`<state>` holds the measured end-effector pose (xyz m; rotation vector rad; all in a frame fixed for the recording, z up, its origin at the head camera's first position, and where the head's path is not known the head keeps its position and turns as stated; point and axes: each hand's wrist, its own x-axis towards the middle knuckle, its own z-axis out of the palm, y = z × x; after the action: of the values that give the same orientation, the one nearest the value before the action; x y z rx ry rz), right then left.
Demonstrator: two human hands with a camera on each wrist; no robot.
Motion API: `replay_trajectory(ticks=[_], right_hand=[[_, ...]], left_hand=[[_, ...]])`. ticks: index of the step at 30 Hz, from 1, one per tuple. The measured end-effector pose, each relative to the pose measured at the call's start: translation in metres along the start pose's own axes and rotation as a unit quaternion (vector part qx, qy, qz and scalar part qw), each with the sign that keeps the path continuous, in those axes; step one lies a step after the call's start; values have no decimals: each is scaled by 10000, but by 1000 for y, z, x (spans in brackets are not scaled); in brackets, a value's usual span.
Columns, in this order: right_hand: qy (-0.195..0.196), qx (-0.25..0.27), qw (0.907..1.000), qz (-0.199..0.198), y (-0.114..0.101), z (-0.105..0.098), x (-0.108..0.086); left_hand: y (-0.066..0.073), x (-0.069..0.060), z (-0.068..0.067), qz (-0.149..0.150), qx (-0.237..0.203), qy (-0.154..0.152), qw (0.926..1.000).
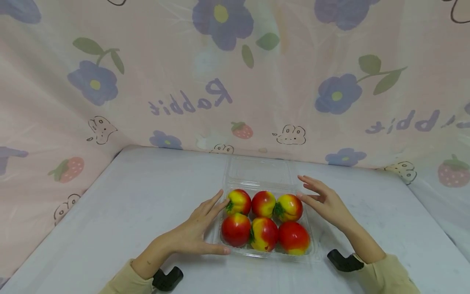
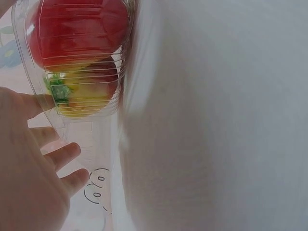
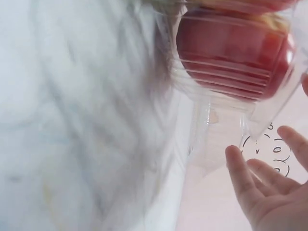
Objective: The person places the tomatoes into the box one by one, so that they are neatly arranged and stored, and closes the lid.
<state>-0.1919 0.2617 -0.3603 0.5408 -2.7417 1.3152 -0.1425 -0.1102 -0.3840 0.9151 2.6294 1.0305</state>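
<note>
A clear plastic clamshell box (image 1: 253,254) sits on the table with its lid (image 1: 258,168) laid back, away from the person. Several shiny red-and-yellow fruits, among them one at the front left (image 1: 236,230), fill it in two rows. At the box's left side is my left hand (image 1: 194,234), fingers extended and thumb spread along the front corner; in the left wrist view its index finger reaches the rim. My right hand (image 1: 328,204) hovers by the far right corner, fingers spread, holding nothing. Whether its index fingertip touches the rim, I cannot tell.
A white-covered table (image 1: 147,196) extends around the box. Behind it and to the left hangs a pink curtain (image 1: 271,90) printed with flowers, rabbits and strawberries. A black curved piece is at each wrist, one at the left (image 1: 167,279) and one at the right (image 1: 344,260).
</note>
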Motion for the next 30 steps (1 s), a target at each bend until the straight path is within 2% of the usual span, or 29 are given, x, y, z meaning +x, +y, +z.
replay_trajectory(ticks=[5,8,15,19,24,30], right_hand=[[-74,96,9978,651,0,-1,5],[-100,92,9964,842,1,0,9],[-13,322,9952,921,6,5,18],[131,490,9927,1096,7,7,25],[127,1027,9857,1332,11,6,32],[135,1641,9766,1384,22,9,40]], left_hand=[[0,0,1,40,29,-2,10000],[-1,0,1,31,25,13,10000],[0,0,0,5,30,22,10000],[0,-1,0,-5,9,19,10000],[0,-1,0,-21,30,25,10000],[0,-1,-1,-43,36,4,10000]])
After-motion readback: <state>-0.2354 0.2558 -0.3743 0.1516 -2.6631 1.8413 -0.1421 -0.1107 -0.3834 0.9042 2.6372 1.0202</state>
